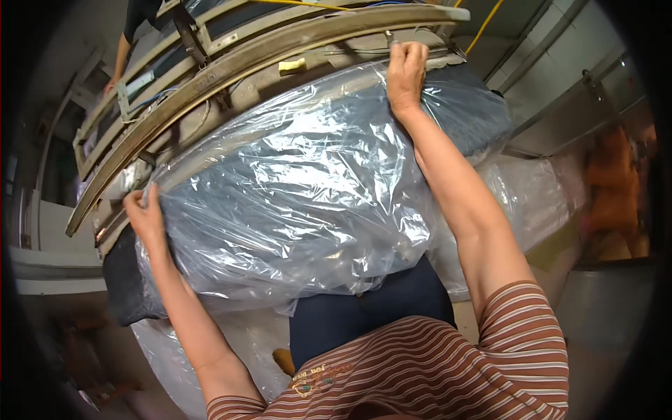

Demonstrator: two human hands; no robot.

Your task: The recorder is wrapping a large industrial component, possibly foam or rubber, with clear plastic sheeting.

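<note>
A clear plastic sheet (301,189), crinkled and glossy, lies over a bundle of dark grey-blue cloth (458,105) in front of me. At its far left edge, my left hand (148,220) pinches the film between thumb and fingers, slightly blurred. Farther off to the right, my right hand (406,80) is closed on the sheet's far edge. The film between the two hands looks fairly taut along that edge, and its near side hangs in folds against my dark trousers. Cloth shows uncovered at the left end, below my left hand.
Just past the sheet runs a long curved rail (273,38) of a metal frame machine. A small yellow block (292,66) sits beneath it. Yellow cords (484,26) hang at upper right. Another person's arm (122,56) reaches in at upper left. More clear plastic (532,196) drapes lower right.
</note>
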